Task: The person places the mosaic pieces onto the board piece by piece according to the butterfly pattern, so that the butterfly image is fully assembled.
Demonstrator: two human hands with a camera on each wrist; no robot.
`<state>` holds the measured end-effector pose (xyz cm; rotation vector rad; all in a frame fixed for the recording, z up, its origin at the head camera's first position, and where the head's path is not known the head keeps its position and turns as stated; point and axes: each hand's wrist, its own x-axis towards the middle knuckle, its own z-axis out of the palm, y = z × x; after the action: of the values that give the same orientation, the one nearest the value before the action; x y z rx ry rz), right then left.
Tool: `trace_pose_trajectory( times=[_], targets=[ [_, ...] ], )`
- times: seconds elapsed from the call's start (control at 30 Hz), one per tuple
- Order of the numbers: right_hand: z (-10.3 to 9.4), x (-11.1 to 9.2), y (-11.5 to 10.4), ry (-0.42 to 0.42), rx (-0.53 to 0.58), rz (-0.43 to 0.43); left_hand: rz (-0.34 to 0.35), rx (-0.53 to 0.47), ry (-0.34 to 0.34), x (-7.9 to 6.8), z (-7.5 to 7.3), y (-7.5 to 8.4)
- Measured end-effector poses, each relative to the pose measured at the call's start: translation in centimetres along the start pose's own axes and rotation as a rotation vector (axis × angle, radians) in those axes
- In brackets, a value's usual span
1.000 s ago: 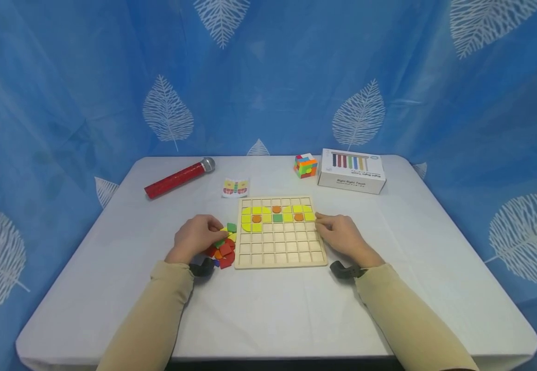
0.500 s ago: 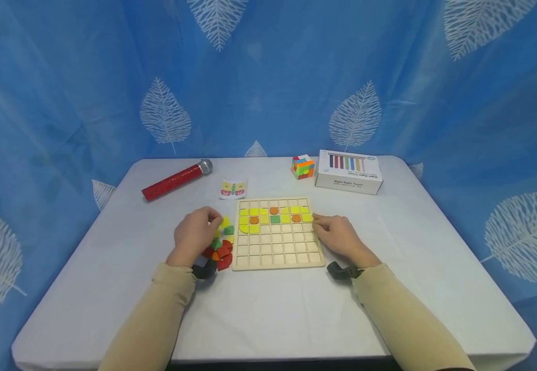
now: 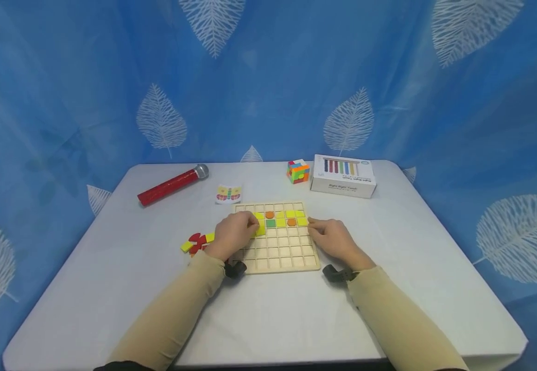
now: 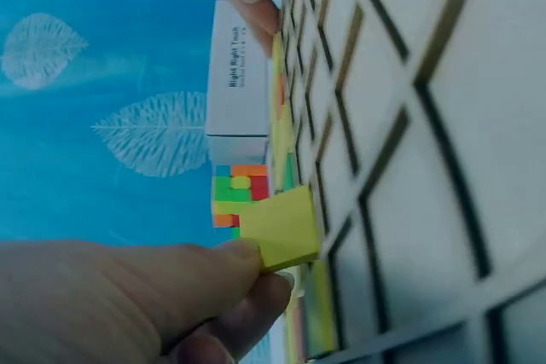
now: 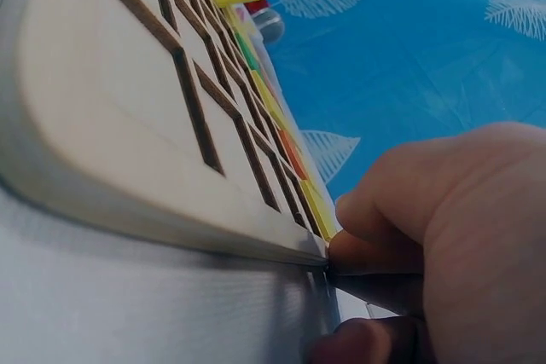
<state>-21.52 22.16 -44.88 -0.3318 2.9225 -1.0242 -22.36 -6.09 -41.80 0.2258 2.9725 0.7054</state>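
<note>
One yellow tile (image 4: 281, 226) is pinched between the thumb (image 4: 213, 266) and fingers of your left hand (image 3: 235, 232), tilted over the left part of the gridded board (image 3: 275, 270). Whether its lower edge touches the board is too hard to tell, and the hand hides the cells beneath it from the head view.

The step in hand looks like seating that tile in a cell. Check the cell against the picture card (image 3: 228, 194), just beyond the board's far left corner. Then turn the tile until its sides run parallel to the dividers, set one edge down first, let the rest drop flat and press the middle with a fingertip. Lower it from above; dragging it sideways could catch the green square (image 3: 270, 223) or its yellow neighbours and lift them.

Your right hand (image 3: 335, 239) is at the board's right edge, its fingers against the side; you may be gripping the rim or only bracing it, I cannot tell which. Either way, use it to hold the board steady on the worktop (image 3: 268, 319). Mind your left sleeve (image 3: 175, 304) and wrist too: the loose pieces (image 3: 196, 242) lie just beside them and could be swept along.
</note>
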Motion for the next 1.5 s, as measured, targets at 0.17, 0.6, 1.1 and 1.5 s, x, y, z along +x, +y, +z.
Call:
trace_pose_trajectory(
  times=[0.17,0.6,1.1,1.5],
  targets=[
    [0.3,0.0,0.0,0.005,-0.014,0.008,0.050,0.037,0.020,0.2,0.5,-0.3],
    [0.3,-0.1,-0.3,-0.001,-0.013,0.015,0.034,0.020,0.060,-1.2,-1.9,-2.2],
    [-0.1,0.3,-0.9,-0.055,-0.190,-0.058,-0.141,-0.022,-0.053,-2.8,-3.9,-8.1],
    [0.0,0.2,-0.4,-0.031,-0.164,-0.044,-0.174,-0.112,-0.036,-2.0,-3.3,-8.4]
  ],
)
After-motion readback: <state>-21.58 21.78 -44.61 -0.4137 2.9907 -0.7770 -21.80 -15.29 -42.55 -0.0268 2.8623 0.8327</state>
